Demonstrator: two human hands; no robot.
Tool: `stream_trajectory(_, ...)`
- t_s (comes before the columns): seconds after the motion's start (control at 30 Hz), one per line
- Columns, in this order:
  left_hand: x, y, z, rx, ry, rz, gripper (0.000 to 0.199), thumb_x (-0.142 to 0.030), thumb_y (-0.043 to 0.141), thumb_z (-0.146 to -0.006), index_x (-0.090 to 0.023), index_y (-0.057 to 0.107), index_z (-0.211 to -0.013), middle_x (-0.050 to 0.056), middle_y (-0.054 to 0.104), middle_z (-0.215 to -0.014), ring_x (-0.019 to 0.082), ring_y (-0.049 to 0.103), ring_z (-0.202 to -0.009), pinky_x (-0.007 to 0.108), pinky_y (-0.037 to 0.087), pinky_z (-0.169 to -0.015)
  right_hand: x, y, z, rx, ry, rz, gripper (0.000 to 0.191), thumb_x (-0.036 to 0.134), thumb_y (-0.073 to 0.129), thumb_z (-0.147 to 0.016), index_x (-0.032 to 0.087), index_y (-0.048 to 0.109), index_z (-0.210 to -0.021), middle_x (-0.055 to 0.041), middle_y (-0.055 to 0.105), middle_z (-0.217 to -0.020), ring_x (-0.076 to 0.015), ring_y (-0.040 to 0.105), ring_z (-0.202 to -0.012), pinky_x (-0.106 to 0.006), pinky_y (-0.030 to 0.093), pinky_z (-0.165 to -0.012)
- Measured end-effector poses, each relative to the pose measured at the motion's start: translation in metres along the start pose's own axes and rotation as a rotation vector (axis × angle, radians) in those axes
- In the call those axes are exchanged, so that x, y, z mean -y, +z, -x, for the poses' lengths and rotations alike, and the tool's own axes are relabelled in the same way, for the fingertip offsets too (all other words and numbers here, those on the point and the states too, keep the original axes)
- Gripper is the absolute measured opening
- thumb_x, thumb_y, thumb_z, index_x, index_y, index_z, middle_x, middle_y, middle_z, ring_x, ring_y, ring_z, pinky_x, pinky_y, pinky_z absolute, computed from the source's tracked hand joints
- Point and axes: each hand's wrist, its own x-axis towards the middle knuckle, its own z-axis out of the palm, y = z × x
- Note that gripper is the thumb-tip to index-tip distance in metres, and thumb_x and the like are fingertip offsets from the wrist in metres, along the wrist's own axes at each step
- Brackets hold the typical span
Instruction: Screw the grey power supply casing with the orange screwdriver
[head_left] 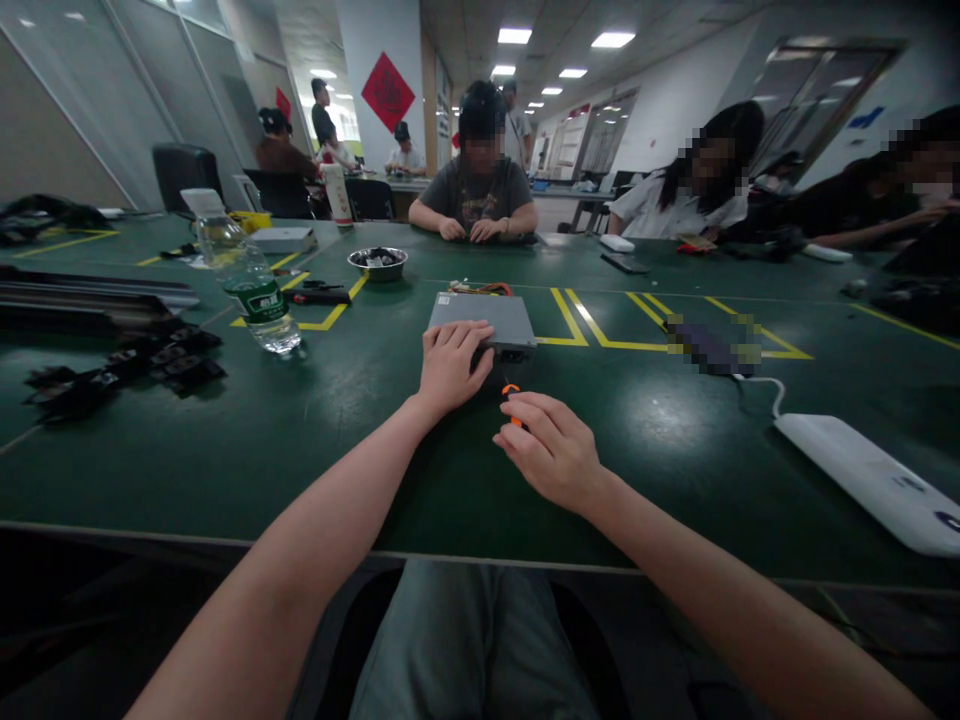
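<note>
A grey metal box (pixel 491 312) with a black socket on its near side and coloured wires behind it lies on the green table (pixel 360 450). My left hand (pixel 454 366) rests on the near left part of the box, fingers spread over its top and the thumb along the near edge. Just in front of the socket side, my right hand (pixel 551 440) has its fingers closed round an orange and black screwdriver (pixel 512 392). The thin shaft points at the near side of the box; whether its tip touches is too small to tell.
To the left stand a water bottle (pixel 255 290), a metal bowl (pixel 377 264) and dark parts (pixel 124 365). A white power bank (pixel 870 480) cabled to a phone (pixel 709 345) lies right. Several people sit across the table.
</note>
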Motion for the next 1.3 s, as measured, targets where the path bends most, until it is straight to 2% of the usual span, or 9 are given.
stream_trajectory(0.2,0.0009,0.0004,-0.0001,-0.014,0.012,0.003,0.024,-0.029,0.048,-0.089,-0.025,0.057,-0.111,0.001,0.061,-0.121,0.021,0.05,-0.112,0.04,0.028,-0.095,0.0004,-0.0001,-0.0002,-0.052,0.0,-0.064,0.029,0.003,0.048,-0.078,0.015,0.045,-0.105,-0.0157,0.049,-0.12,-0.0228,0.048,-0.12,-0.037,0.055,-0.087)
stream_trajectory(0.4,0.0008,0.0002,-0.0003,-0.011,0.002,0.009,0.024,-0.029,0.048,-0.089,-0.026,0.056,-0.112,0.001,0.061,-0.122,0.02,0.05,-0.113,0.039,0.028,-0.096,-0.0001,0.0001,-0.0037,-0.016,0.013,-0.022,0.016,0.012,0.055,-0.081,0.019,0.049,-0.094,-0.0081,0.06,-0.1,-0.0215,0.054,-0.111,-0.038,0.054,-0.086)
stream_trajectory(0.63,0.0,-0.001,-0.0005,0.014,-0.016,0.01,0.026,-0.029,0.046,-0.089,-0.026,0.057,-0.112,0.002,0.06,-0.123,0.022,0.049,-0.114,0.041,0.028,-0.096,-0.0005,0.0017,-0.0007,-0.067,0.029,-0.09,0.028,0.005,0.048,-0.08,0.018,0.044,-0.105,-0.0134,0.047,-0.126,-0.0211,0.047,-0.121,-0.036,0.056,-0.085)
stream_trajectory(0.73,-0.0003,-0.0011,-0.0007,0.017,-0.02,0.011,0.025,-0.029,0.047,-0.089,-0.026,0.057,-0.112,0.002,0.06,-0.123,0.022,0.049,-0.115,0.041,0.028,-0.097,-0.0009,0.0009,-0.0031,-0.05,0.062,-0.074,0.025,0.007,0.049,-0.081,0.019,0.045,-0.101,-0.0115,0.052,-0.118,-0.0213,0.049,-0.117,-0.038,0.055,-0.085)
stream_trajectory(0.87,-0.0002,-0.0012,-0.0008,0.023,-0.019,0.012,0.026,-0.029,0.047,-0.089,-0.026,0.056,-0.113,0.001,0.06,-0.123,0.021,0.049,-0.115,0.041,0.028,-0.097,-0.0009,-0.0011,-0.0052,-0.02,0.023,0.023,0.021,0.011,0.056,-0.079,0.019,0.047,-0.096,-0.0091,0.058,-0.103,-0.0213,0.055,-0.104,-0.038,0.055,-0.081)
stream_trajectory(1.0,0.0006,-0.0011,-0.0005,0.014,-0.009,0.01,0.026,-0.029,0.047,-0.089,-0.026,0.056,-0.113,0.001,0.06,-0.123,0.021,0.049,-0.115,0.04,0.028,-0.096,0.0013,-0.0013,-0.005,-0.03,0.007,0.013,0.027,0.005,0.052,-0.078,0.016,0.044,-0.101,-0.0123,0.053,-0.11,-0.0211,0.053,-0.107,-0.037,0.056,-0.082)
stream_trajectory(1.1,0.0007,-0.0013,-0.0004,0.016,-0.009,0.008,0.025,-0.029,0.047,-0.089,-0.026,0.056,-0.113,0.001,0.06,-0.123,0.021,0.049,-0.115,0.04,0.028,-0.096,0.0022,-0.0013,-0.0051,-0.026,0.041,0.008,0.024,0.006,0.05,-0.079,0.019,0.045,-0.099,-0.0117,0.051,-0.114,-0.0216,0.052,-0.112,-0.037,0.057,-0.082)
stream_trajectory(1.2,0.0002,-0.002,-0.0005,0.025,-0.009,0.004,0.025,-0.029,0.047,-0.089,-0.026,0.056,-0.112,0.001,0.06,-0.124,0.021,0.048,-0.115,0.04,0.028,-0.096,0.0014,-0.0024,-0.0054,-0.028,0.072,0.029,0.017,0.011,0.052,-0.081,0.02,0.047,-0.094,-0.0093,0.055,-0.108,-0.0216,0.054,-0.109,-0.039,0.056,-0.081)
stream_trajectory(1.3,-0.0003,-0.0026,-0.0004,0.018,-0.003,0.005,0.025,-0.028,0.046,-0.089,-0.026,0.055,-0.112,0.001,0.06,-0.123,0.021,0.049,-0.115,0.04,0.028,-0.096,0.0011,-0.0037,-0.0047,-0.028,0.039,0.027,0.019,0.008,0.052,-0.08,0.019,0.048,-0.096,-0.0095,0.057,-0.105,-0.0206,0.055,-0.107,-0.036,0.056,-0.081)
